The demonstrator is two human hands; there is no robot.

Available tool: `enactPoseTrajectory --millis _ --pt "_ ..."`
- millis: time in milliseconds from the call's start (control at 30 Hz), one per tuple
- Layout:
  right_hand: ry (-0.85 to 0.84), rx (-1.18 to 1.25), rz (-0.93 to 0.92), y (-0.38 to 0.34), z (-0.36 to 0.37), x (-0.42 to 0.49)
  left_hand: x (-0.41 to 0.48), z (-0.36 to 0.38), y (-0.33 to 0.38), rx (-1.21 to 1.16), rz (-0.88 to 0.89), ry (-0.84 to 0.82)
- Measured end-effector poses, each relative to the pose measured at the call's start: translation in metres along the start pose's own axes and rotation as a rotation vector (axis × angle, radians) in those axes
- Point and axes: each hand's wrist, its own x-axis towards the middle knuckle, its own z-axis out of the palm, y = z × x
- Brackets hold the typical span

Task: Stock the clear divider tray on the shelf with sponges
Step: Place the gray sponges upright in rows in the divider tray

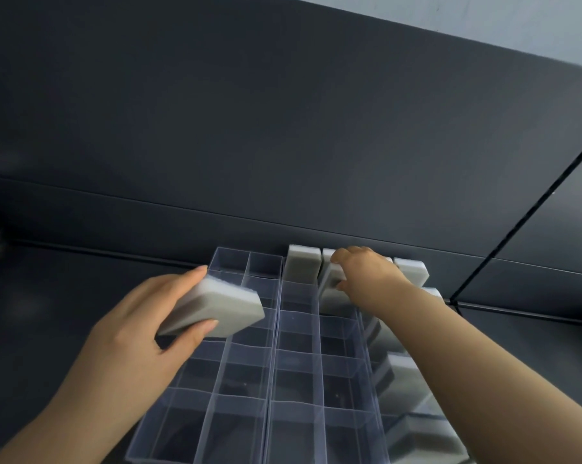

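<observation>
A clear divider tray with several compartments lies on the dark shelf, reaching back to the rear wall. My left hand grips a grey-white sponge above the tray's left columns. My right hand pinches another sponge standing in a back compartment of the second column from the right. One sponge stands upright in the back cell to its left. Several sponges fill the rightmost column, partly hidden by my right forearm.
The dark shelf surface extends left of the tray. The shelf's back wall rises right behind the tray. A dark upright edge runs diagonally at the right. Something blurred sits at the far left edge.
</observation>
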Motion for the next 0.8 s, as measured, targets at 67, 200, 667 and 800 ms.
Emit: enactPoseTrajectory --millis 67,200,667,800 --pt "-0.031 -0.013 0.006 -0.001 0.002 0.003 0.0 0.0 -0.002 0.001 0.002 0.004" --pt "-0.108 -0.066 0.01 -0.002 0.007 0.009 0.0 0.002 -0.005 0.0 0.004 0.008" --pt "-0.027 0.012 -0.049 0.008 0.019 0.007 0.042 0.029 0.002 0.035 0.06 -0.024" --pt "0.003 -0.029 -0.061 0.01 0.024 0.005 0.071 0.052 0.008 0.026 0.095 -0.092"
